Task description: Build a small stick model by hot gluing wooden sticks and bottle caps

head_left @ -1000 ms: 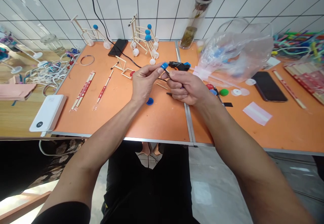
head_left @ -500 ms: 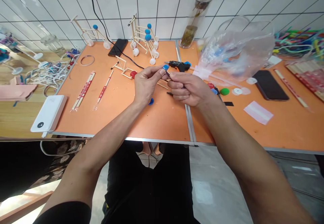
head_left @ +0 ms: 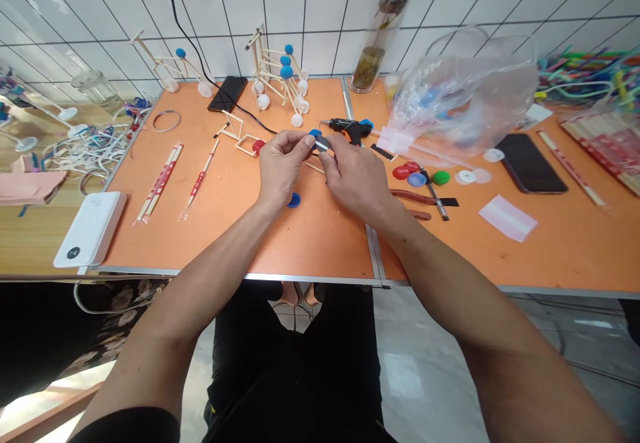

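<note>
My left hand [head_left: 283, 166] pinches a small blue cap [head_left: 315, 133] between thumb and fingertips, held above the tabletop. My right hand [head_left: 357, 176] meets it from the right, its thumb and fingers closed on a small dark grey flat piece [head_left: 323, 143] with a pale stripe. This piece is right against the cap; whether they are joined I cannot tell. Below my left wrist lies another blue cap [head_left: 294, 200]. Pliers with reddish-brown handles [head_left: 413, 196] lie partly hidden under my right hand. Just behind the hands rests a black glue gun [head_left: 350, 128].
Stick frames with blue balls [head_left: 285, 73] stand by the wall, near a black phone [head_left: 227, 93]. A tall glass bottle [head_left: 373, 63] and a clear plastic bag [head_left: 460, 96] are at the back right. A white power bank [head_left: 90, 229] sits front left.
My right hand has turned from a fist to palm-down over the dark piece, uncovering the plier handles and a black stick. My left hand still holds the blue cap.
</note>
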`<state>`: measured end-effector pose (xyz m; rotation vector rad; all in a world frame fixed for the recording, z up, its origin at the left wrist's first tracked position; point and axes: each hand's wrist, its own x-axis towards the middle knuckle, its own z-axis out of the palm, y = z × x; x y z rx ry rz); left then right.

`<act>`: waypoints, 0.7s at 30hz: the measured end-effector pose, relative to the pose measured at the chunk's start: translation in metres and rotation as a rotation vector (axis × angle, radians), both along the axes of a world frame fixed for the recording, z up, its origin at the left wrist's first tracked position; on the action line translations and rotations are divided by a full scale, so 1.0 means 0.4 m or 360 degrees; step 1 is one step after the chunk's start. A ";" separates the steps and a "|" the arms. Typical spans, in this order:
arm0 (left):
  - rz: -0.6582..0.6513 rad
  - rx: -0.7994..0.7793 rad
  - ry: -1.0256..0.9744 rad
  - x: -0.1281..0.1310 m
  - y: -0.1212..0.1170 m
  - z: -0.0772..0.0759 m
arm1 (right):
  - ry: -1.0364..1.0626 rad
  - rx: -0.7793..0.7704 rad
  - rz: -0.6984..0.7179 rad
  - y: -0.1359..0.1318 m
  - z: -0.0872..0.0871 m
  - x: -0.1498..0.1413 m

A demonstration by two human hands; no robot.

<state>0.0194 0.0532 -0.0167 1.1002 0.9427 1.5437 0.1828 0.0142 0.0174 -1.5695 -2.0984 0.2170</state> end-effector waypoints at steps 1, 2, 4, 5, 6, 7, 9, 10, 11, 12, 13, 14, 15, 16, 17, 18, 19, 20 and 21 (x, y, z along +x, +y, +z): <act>-0.0019 -0.0027 -0.0040 0.001 0.001 -0.002 | -0.0020 0.0010 -0.0004 -0.003 0.001 -0.001; -0.0044 -0.0048 -0.0079 0.002 0.004 -0.004 | -0.0037 0.0023 -0.0009 -0.004 0.002 -0.002; -0.0104 -0.0086 -0.0151 0.000 0.011 -0.011 | -0.0080 0.0040 -0.0028 -0.007 0.001 -0.004; -0.0132 -0.0108 -0.0185 -0.002 0.016 -0.015 | -0.0108 0.0039 -0.0035 -0.009 0.000 -0.004; -0.0156 -0.0133 -0.0216 -0.006 0.021 -0.018 | -0.0136 0.0031 -0.0037 -0.010 0.000 -0.005; -0.0178 -0.0156 -0.0245 -0.010 0.027 -0.022 | -0.0158 0.0018 -0.0035 -0.011 0.000 -0.006; -0.0210 -0.0189 -0.0292 -0.021 0.037 -0.027 | -0.0184 -0.0010 -0.0031 -0.014 0.001 -0.008; -0.0223 -0.0197 -0.0310 -0.026 0.042 -0.030 | -0.0189 -0.0022 -0.0032 -0.015 0.002 -0.008; -0.0240 -0.0202 -0.0324 -0.030 0.046 -0.032 | -0.0192 -0.0029 -0.0037 -0.016 0.003 -0.009; -0.0260 -0.0205 -0.0335 -0.034 0.049 -0.033 | -0.0191 -0.0034 -0.0045 -0.016 0.003 -0.009; -0.0281 -0.0208 -0.0342 -0.036 0.052 -0.035 | -0.0185 -0.0035 -0.0050 -0.017 0.004 -0.010; -0.0300 -0.0210 -0.0343 -0.038 0.053 -0.036 | -0.0174 -0.0032 -0.0051 -0.016 0.004 -0.009; -0.0316 -0.0212 -0.0338 -0.038 0.054 -0.037 | -0.0160 -0.0022 -0.0053 -0.016 0.003 -0.009; -0.0327 -0.0214 -0.0326 -0.037 0.054 -0.037 | -0.0145 -0.0007 -0.0054 -0.016 0.002 -0.009; -0.0332 -0.0215 -0.0311 -0.036 0.054 -0.038 | -0.0135 0.0010 -0.0058 -0.015 0.001 -0.008; -0.0334 -0.0215 -0.0298 -0.035 0.053 -0.038 | -0.0131 0.0024 -0.0065 -0.015 0.000 -0.008; -0.0336 -0.0217 -0.0293 -0.033 0.052 -0.037 | -0.0132 0.0032 -0.0073 -0.014 -0.001 -0.008; -0.0341 -0.0222 -0.0299 -0.032 0.050 -0.037 | -0.0134 0.0032 -0.0082 -0.013 -0.003 -0.007; -0.0346 -0.0228 -0.0314 -0.030 0.049 -0.036 | -0.0134 0.0029 -0.0087 -0.012 -0.005 -0.007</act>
